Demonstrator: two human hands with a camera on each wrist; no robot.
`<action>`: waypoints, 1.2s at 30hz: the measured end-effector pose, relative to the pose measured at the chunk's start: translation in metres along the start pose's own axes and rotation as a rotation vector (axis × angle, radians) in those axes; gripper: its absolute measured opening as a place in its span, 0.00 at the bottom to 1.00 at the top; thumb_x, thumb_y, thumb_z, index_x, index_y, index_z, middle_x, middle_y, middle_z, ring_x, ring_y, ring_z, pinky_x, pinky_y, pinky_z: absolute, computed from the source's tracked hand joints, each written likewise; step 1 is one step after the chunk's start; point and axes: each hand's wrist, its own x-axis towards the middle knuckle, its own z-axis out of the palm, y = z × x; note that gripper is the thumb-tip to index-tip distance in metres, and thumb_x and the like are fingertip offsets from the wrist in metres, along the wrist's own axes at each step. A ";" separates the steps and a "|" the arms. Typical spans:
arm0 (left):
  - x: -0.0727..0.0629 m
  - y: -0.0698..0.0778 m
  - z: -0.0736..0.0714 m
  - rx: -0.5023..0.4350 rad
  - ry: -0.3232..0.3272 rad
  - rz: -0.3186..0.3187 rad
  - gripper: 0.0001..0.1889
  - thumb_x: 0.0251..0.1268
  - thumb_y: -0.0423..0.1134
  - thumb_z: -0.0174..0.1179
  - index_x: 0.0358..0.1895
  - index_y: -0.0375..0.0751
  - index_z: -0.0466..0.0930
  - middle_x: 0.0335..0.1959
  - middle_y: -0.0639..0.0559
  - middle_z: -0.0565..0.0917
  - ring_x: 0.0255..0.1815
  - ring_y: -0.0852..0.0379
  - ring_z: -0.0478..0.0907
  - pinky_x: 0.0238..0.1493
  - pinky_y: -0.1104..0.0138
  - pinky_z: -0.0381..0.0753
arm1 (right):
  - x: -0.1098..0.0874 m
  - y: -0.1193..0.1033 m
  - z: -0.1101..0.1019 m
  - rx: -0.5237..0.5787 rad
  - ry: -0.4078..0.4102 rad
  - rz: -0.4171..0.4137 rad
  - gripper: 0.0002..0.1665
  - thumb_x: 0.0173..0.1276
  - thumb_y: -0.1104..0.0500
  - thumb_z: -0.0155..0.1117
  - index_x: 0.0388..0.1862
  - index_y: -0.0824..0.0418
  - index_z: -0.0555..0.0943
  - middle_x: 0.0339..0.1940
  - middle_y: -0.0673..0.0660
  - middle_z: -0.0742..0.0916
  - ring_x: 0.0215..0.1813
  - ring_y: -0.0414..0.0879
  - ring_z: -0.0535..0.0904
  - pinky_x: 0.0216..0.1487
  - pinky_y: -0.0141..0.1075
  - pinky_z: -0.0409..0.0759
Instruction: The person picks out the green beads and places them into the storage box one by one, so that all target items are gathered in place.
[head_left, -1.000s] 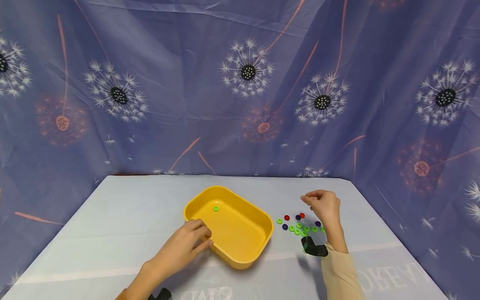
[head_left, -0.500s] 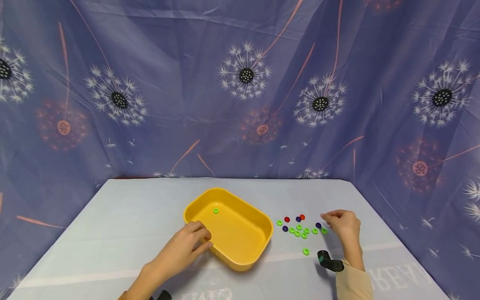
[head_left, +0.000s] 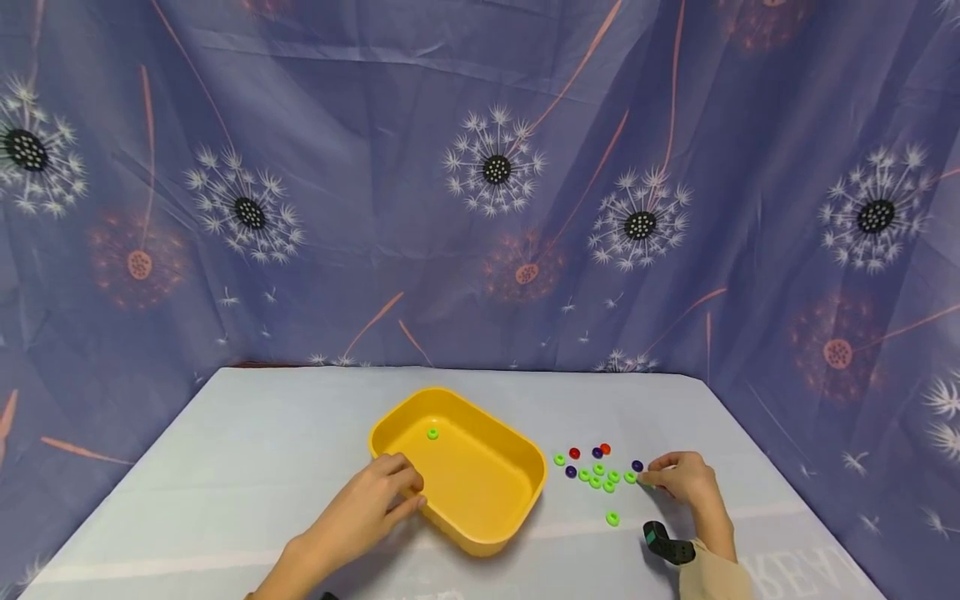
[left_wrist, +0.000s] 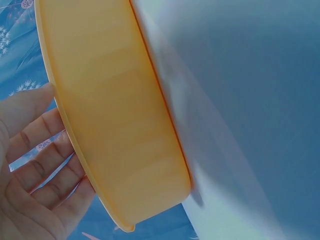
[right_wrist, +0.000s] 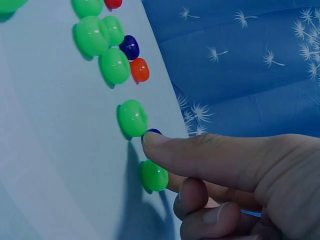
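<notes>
The yellow basin stands mid-table, one green bead inside it. At its near left rim is my left hand; the fingers are loosely bent over the edge. In the left wrist view the thumb tip meets the basin's rim and the other fingertips pass behind it. My right hand is low at the right end of the scattered beads. In the right wrist view its thumb and index finger stand apart beside a green bead on the table. The thumb partly covers a dark blue bead.
Several green beads, a red bead, an orange-red bead and dark blue beads lie right of the basin. One green bead sits nearer the front. A patterned blue curtain rises behind the white tabletop.
My right hand has moved right and then down to the table by the rightmost green bead. The left hand remains at the basin's rim, and the head view has tilted slightly upward.
</notes>
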 end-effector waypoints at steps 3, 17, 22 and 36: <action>-0.001 0.000 0.000 -0.003 -0.002 -0.001 0.03 0.63 0.40 0.68 0.35 0.49 0.83 0.37 0.64 0.77 0.40 0.66 0.73 0.40 0.70 0.79 | 0.002 0.002 0.002 0.006 0.002 0.005 0.16 0.54 0.58 0.76 0.35 0.69 0.83 0.20 0.52 0.80 0.25 0.45 0.73 0.28 0.36 0.70; -0.003 -0.001 0.002 -0.015 0.000 -0.004 0.03 0.63 0.41 0.68 0.35 0.50 0.83 0.37 0.65 0.77 0.39 0.67 0.71 0.39 0.71 0.78 | 0.004 0.007 0.005 0.035 0.004 0.037 0.16 0.52 0.57 0.78 0.30 0.66 0.81 0.19 0.52 0.78 0.24 0.45 0.72 0.27 0.36 0.69; -0.003 -0.001 0.002 -0.014 0.007 0.004 0.03 0.63 0.41 0.68 0.35 0.50 0.83 0.37 0.65 0.76 0.39 0.67 0.71 0.39 0.71 0.78 | 0.004 0.009 0.005 0.055 0.003 0.055 0.18 0.50 0.57 0.79 0.29 0.66 0.80 0.20 0.53 0.78 0.24 0.45 0.72 0.27 0.36 0.70; -0.003 -0.001 0.001 -0.027 -0.010 -0.011 0.03 0.64 0.42 0.67 0.35 0.49 0.83 0.37 0.65 0.76 0.39 0.67 0.71 0.38 0.71 0.77 | 0.008 0.015 0.010 0.114 0.004 0.077 0.17 0.51 0.58 0.78 0.29 0.67 0.80 0.19 0.52 0.78 0.23 0.44 0.71 0.26 0.36 0.70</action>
